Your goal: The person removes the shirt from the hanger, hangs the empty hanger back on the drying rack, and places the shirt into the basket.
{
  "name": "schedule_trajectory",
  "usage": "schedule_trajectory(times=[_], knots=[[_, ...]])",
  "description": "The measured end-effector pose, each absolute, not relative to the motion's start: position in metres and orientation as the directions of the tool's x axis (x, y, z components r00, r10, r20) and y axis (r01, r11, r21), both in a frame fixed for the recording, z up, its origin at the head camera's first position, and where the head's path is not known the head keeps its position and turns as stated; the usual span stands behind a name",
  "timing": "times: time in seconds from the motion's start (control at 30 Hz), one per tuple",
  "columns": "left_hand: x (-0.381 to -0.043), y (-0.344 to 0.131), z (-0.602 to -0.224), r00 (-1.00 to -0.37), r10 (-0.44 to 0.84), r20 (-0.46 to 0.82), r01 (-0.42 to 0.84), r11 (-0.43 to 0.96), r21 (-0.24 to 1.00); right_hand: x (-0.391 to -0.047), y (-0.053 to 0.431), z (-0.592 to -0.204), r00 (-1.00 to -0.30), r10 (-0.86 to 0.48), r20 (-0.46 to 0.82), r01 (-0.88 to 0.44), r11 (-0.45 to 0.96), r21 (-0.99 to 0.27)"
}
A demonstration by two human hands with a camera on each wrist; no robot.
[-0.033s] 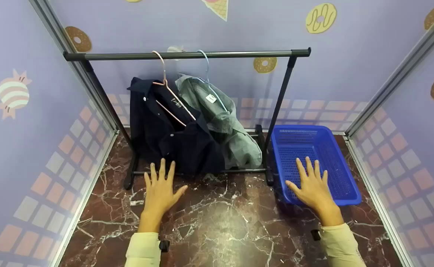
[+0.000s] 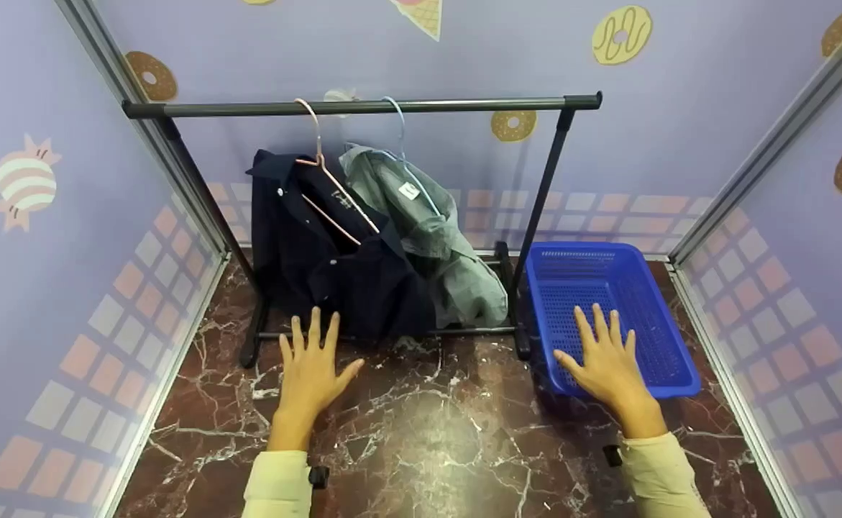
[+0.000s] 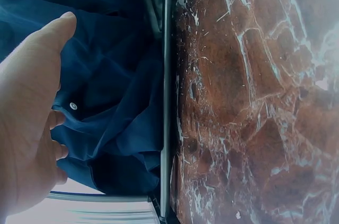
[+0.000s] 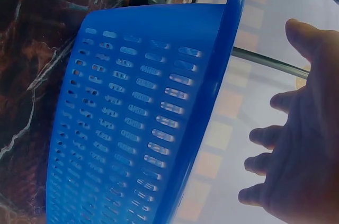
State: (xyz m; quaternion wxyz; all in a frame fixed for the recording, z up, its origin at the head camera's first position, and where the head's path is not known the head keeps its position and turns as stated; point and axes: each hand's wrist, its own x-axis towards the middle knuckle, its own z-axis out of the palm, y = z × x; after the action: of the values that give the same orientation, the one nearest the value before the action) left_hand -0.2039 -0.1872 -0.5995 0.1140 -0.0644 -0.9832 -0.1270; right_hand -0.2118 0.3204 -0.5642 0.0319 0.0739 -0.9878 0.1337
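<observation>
My left hand (image 2: 310,374) is held out with its fingers spread, near the hem of a navy shirt (image 2: 363,288); it holds nothing. That shirt hangs from a pink hanger (image 2: 318,137) on a black clothes rack (image 2: 449,107). Beside it a grey-green shirt (image 2: 464,280) hangs on a blue hanger (image 2: 402,126). My right hand (image 2: 610,367), also spread and holding nothing, is over the near left part of a blue plastic basket (image 2: 654,302). In the right wrist view the fingers stay apart from the basket's rim (image 4: 212,107).
The basket stands on the marbled floor (image 2: 428,432), right of the rack's foot (image 2: 523,345). Patterned panels close in the space at the left (image 2: 47,288), back and right (image 2: 802,288). A low crossbar (image 3: 167,102) runs along the rack's base.
</observation>
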Motion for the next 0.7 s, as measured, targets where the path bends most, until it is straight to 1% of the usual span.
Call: schedule_trajectory(times=[0.2,0.37,0.43,0.6,0.7], knots=[[-0.204,-0.186,-0.597,-0.958,0.098,0.270,0.163,0.959,0.231,-0.212,0.319,-0.560,-0.985,-0.150,0.086,-0.168,0.947,-0.272],[-0.202,-0.186,-0.596,-0.960,0.102,0.260,0.165,0.958,0.234,-0.212,0.315,-0.557,-0.981,-0.164,0.105,-0.188,0.937,-0.294],[-0.201,-0.186,-0.594,-0.960,0.103,0.259,0.166,0.959,0.231,-0.212,0.314,-0.554,-0.978,-0.171,0.123,-0.202,0.925,-0.321],[-0.201,-0.187,-0.586,-0.956,0.103,0.275,0.171,0.957,0.234,-0.212,0.311,-0.545,-0.964,-0.199,0.178,-0.259,0.860,-0.440],[-0.201,-0.187,-0.580,-0.953,0.105,0.285,0.173,0.959,0.223,-0.212,0.308,-0.537,-0.956,-0.214,0.201,-0.286,0.835,-0.470]])
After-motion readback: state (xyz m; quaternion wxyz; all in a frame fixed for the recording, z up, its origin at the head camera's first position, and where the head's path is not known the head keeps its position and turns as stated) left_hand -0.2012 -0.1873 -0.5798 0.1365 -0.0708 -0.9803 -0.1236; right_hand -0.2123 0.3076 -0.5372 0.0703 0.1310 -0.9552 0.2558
